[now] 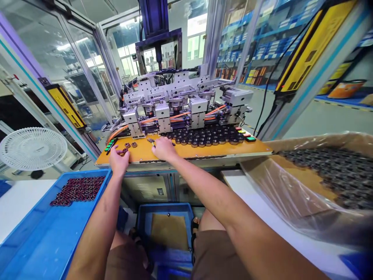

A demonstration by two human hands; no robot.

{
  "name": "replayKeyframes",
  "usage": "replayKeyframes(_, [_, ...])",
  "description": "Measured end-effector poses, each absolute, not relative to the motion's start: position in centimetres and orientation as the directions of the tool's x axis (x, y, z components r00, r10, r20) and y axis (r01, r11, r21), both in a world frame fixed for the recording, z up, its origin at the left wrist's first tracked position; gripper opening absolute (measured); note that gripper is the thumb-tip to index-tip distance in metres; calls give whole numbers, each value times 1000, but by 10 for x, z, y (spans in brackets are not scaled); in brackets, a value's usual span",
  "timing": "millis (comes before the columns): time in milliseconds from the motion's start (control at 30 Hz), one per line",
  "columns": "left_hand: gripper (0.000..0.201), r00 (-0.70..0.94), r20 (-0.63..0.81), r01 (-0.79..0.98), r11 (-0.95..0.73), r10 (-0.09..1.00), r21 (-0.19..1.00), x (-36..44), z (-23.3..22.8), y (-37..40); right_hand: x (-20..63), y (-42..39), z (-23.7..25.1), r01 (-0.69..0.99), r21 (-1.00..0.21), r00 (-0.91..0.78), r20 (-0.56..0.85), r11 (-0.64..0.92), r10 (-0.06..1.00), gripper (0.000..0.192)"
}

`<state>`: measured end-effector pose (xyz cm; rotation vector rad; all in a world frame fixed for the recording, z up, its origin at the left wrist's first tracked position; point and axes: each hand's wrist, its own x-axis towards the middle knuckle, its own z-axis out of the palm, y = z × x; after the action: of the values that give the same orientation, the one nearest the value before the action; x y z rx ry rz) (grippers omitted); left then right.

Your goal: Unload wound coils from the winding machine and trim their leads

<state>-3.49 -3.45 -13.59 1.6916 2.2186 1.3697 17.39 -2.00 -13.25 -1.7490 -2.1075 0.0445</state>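
My left hand [119, 160] is at the left of the orange work plate [136, 155], its thumb and fingers closed around a small dark red ring-shaped part [125, 151]. Just beyond the fingertips two similar copper-coloured rings [133, 144] lie on the plate. Near the plate's middle, my right hand [164, 149] is closed on a small plier-like tool [151, 141]. Its metal tip points left and a dark handle end shows at the right of the hand; the grip itself is mostly hidden. Many black round parts [206, 136] stand in rows to the right.
A metal fixture machine [180, 111] with orange hoses spans the back of the plate. Left is a blue tray [55, 237] of dark red rings; right, a plastic-lined box [279, 186] of dark parts. Buttons sit at both plate ends. A white fan [33, 149] stands far left.
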Motion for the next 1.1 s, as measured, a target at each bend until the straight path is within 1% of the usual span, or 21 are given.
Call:
replayKeyframes(167, [49,-420,468,706,-44,777,707,-50,-141,-48,175,-20,-137,934,-280,-141,278,221,950,32])
replayKeyframes(300, [50,-430,467,591,-150,773,792,-52,-143,-47,174,-19,-140,944,-256,-137,278,211,951,33])
replayKeyframes(433, [53,-509,457,396,-272,729,877,-61,-148,-55,174,-18,-141,948,-238,-143,278,213,950,32])
replayKeyframes(533, [54,-600,392,225,-324,697,919,-72,-154,-61,173,-18,-142,949,-234,-142,281,211,949,32])
replayKeyframes(600, [51,-633,334,109,-347,699,932,-79,-156,-64,173,-19,-143,950,-235,-138,283,208,949,32])
replayKeyframes(667, [46,-630,294,8,-373,719,928,-85,-157,-70,172,-21,-143,949,-238,-136,285,207,949,32])
replayKeyframes(767, [43,-570,285,-96,-407,771,909,-86,-157,-90,172,-21,-143,944,-251,-133,301,213,944,30])
replayKeyframes(867, [50,-484,322,-143,-437,814,888,-75,-165,-128,172,-19,-140,931,-277,-139,336,239,931,28])
replayKeyframes(933, [54,-429,341,-155,-440,837,885,-62,-174,-162,173,-26,-135,911,-300,-159,380,284,911,28])
replayKeyframes(1033, [54,-321,387,-102,-438,864,893,-43,-188,-218,174,-66,-126,858,-331,-207,475,392,855,33])
replayKeyframes(1100, [57,-204,488,30,-493,849,870,-34,-195,-252,176,-114,-122,781,-350,-284,538,517,793,33])
